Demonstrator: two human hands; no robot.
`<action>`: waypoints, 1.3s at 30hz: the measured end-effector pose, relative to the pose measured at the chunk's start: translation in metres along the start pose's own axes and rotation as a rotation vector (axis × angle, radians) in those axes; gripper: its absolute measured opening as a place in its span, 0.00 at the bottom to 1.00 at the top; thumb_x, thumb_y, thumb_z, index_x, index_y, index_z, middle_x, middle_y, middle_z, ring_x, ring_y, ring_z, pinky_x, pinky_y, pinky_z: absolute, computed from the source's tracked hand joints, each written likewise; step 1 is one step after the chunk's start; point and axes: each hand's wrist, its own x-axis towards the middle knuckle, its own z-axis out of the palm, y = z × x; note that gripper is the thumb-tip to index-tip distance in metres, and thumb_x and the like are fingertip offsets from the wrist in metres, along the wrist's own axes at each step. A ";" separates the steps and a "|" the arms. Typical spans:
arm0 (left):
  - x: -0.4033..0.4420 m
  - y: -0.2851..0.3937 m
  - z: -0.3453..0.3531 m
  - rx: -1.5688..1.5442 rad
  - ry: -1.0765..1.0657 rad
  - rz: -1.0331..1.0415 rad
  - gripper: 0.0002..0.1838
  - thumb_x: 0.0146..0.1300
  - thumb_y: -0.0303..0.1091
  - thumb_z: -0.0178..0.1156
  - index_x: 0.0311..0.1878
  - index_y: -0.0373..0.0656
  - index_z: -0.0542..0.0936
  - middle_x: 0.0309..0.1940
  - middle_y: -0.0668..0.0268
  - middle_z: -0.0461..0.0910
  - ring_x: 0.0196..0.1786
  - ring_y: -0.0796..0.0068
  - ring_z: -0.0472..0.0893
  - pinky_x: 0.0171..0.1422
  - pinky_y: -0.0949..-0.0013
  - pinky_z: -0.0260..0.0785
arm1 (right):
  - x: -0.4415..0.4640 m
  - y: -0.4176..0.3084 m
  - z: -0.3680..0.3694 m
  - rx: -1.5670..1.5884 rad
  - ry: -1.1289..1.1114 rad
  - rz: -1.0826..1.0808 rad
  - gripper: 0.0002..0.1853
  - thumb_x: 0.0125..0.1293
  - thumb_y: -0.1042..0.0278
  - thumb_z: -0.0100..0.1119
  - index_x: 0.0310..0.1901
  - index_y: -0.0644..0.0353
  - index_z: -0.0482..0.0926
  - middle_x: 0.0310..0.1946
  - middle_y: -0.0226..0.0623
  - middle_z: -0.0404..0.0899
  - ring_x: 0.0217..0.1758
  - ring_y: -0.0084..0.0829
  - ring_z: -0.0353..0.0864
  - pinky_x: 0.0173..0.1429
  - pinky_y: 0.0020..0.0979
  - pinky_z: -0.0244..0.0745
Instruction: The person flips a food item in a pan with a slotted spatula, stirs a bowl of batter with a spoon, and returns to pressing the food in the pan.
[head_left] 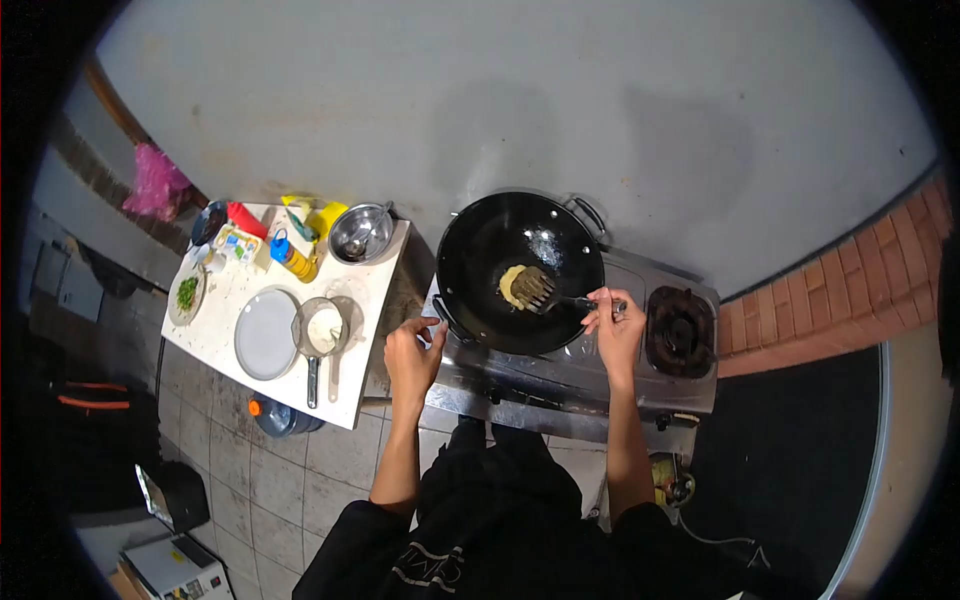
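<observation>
A black wok (480,235) sits on the left side of the metal stove. In its oil lies a small yellow piece of food (509,284), which looks like egg or batter. My right hand (615,325) is closed around the handle of a slotted spatula (538,288). The spatula's head rests over the food and hides part of it. At the wok's near left rim, my left hand (408,352) has its thumb and fingers closed at the side handle (444,314).
A second burner (683,332) is right of the wok. On the white table (225,345) at left are a grey plate (266,335), a strainer (322,330) with white contents, a steel bowl (360,234), chopped greens (187,293) and bottles. A water jug (282,418) stands below.
</observation>
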 end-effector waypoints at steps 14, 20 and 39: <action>0.011 -0.003 -0.007 0.042 -0.091 0.048 0.15 0.56 0.42 0.70 0.36 0.38 0.87 0.22 0.58 0.81 0.25 0.60 0.81 0.34 0.61 0.71 | -0.024 -0.004 0.008 -0.164 0.165 0.020 0.11 0.73 0.69 0.55 0.38 0.70 0.78 0.27 0.37 0.81 0.21 0.21 0.80 0.23 0.23 0.74; 0.007 -0.010 -0.002 0.012 -0.068 0.051 0.14 0.55 0.40 0.71 0.36 0.38 0.87 0.22 0.58 0.81 0.26 0.60 0.81 0.34 0.62 0.71 | -0.020 0.006 0.025 -0.150 0.162 0.000 0.11 0.71 0.69 0.57 0.36 0.71 0.78 0.25 0.36 0.80 0.22 0.23 0.82 0.23 0.25 0.75; 0.002 -0.008 0.007 0.012 -0.004 0.045 0.13 0.57 0.41 0.70 0.35 0.39 0.87 0.19 0.62 0.80 0.20 0.63 0.78 0.30 0.62 0.69 | -0.024 0.013 0.041 -0.247 0.076 -0.044 0.13 0.72 0.68 0.54 0.29 0.66 0.73 0.16 0.36 0.73 0.16 0.24 0.74 0.22 0.31 0.65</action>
